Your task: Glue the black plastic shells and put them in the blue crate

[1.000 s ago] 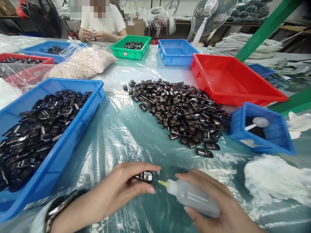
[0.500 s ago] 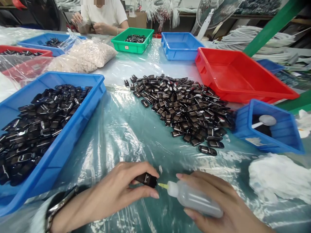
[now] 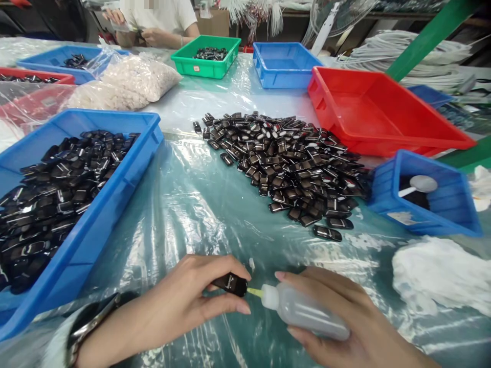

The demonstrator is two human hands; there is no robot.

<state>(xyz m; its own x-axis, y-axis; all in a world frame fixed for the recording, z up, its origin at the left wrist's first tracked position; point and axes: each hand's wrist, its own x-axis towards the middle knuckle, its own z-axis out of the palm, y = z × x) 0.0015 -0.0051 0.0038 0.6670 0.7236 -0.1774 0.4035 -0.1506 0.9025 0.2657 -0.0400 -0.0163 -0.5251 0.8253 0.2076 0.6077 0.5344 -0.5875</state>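
Between the thumb and fingers of my left hand is a small glossy black plastic case with pale lettering on its face. My right hand grips a translucent squeeze bottle lying almost level, its yellow nozzle pointing left. The nozzle's tip is at the right end of the case; whether it touches cannot be made out. Beyond both hands spreads a heap of similar black cases on the plastic-covered table.
A blue bin of black pieces stands at left. To the right are a red tray, a small blue bin holding a scoop, and white cloth. Across the table a person works near a green tray.
The nozzle has come slightly closer to the end of the black case. The whole view has shifted a little; both hands keep their grips.
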